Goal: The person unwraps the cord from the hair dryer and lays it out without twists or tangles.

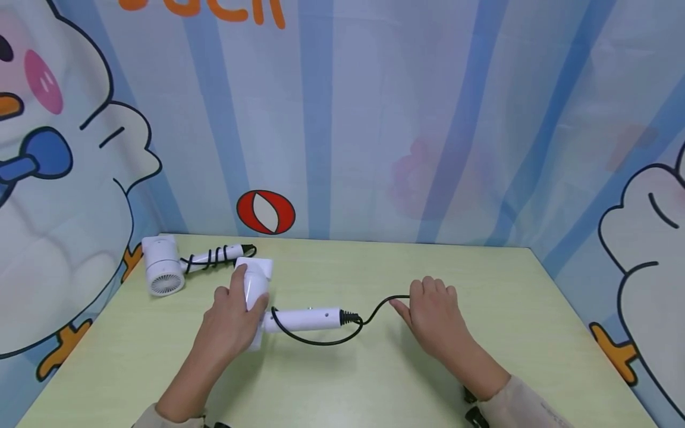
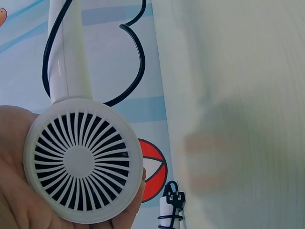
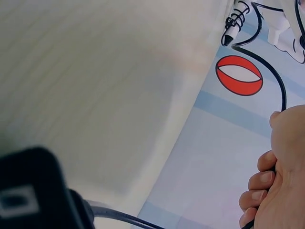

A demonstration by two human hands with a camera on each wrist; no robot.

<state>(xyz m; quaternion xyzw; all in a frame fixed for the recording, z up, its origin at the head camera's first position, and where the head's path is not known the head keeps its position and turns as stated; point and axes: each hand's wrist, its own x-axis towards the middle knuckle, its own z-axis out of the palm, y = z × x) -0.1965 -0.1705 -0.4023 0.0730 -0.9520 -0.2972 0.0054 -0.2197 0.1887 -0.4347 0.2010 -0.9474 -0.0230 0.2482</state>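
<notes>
My left hand [image 1: 231,318] grips the body of a white hair dryer [image 1: 302,319], whose handle points right. In the left wrist view its round vented end [image 2: 78,161] faces the camera, with palm and fingers wrapped around it. A black cord [image 1: 393,297] leaves the handle's end and also loops back along the handle. To the right, my right hand [image 1: 436,315] holds this cord in curled fingers. In the right wrist view the cord [image 3: 281,90] runs into that fist, its far end hidden.
A second white hair dryer [image 1: 165,267] lies at the table's back left, its cord wound around the handle [image 1: 214,257]. The pale table [image 1: 481,285] meets a printed blue curtain [image 1: 364,119] behind. A dark wrist device [image 3: 33,191] shows in the right wrist view.
</notes>
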